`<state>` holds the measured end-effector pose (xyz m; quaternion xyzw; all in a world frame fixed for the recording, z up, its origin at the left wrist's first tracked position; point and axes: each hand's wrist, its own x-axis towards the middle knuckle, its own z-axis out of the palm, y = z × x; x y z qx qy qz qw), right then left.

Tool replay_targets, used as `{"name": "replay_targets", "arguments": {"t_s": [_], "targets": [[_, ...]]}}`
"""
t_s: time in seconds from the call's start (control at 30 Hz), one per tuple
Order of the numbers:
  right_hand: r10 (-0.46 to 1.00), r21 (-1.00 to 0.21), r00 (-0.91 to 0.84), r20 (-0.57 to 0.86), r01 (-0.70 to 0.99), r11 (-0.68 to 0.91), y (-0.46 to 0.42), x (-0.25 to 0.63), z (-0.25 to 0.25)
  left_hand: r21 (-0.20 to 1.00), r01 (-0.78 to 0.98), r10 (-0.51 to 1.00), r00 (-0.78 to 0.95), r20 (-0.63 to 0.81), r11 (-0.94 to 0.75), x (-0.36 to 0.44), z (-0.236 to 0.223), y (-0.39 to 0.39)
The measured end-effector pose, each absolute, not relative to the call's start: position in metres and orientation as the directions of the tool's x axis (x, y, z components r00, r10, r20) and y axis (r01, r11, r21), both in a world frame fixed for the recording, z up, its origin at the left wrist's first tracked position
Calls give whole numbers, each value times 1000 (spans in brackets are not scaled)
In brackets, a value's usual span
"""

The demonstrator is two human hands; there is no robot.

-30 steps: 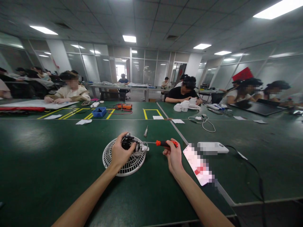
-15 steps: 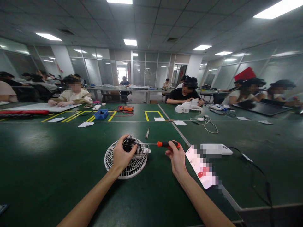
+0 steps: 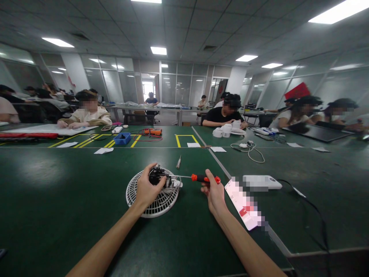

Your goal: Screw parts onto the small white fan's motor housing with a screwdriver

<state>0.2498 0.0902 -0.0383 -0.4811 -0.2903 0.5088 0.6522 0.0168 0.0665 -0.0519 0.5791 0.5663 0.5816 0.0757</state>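
Fingers and thumb of the left hand (image 3: 147, 189) are curved partly open around the black motor assembly (image 3: 155, 176), gripping it over a round white fan grille (image 3: 133, 194) that lies on the green table (image 3: 57, 215). That forearm slants in from the near left, and the hand hides part of the grille. Over to the right, the right hand (image 3: 215, 194) has its fingers curled closed on the red-and-black screwdriver (image 3: 201, 178), thumb up near the handle's end, forearm reaching in from the near right. The shaft runs level, pointing left to the motor; I can't tell exactly where its tip sits among the parts. A small screwdriver (image 3: 178, 162) lies just beyond, clear of the shaft. A lit phone (image 3: 240, 206) is close beside the right wrist, with a white device (image 3: 261, 182) right of it. Farther left sits a blue bin (image 3: 122, 139).
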Motion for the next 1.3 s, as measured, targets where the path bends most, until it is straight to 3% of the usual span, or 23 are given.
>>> {"name": "replay_targets", "arguments": {"t_s": [0.67,1.07,1.3], "targets": [[968,-879,129,-215,-457,-135,93,263,-32,782,517,744,-356,565,-347,14,-55,70],[994,-800,107,-22,-598,47,91,259,-36,784,503,731,-367,576,-365,14,-57,71],[967,-802,96,-234,-582,-136,93,253,-41,789,501,735,-371,568,-357,14,-56,71]]}}
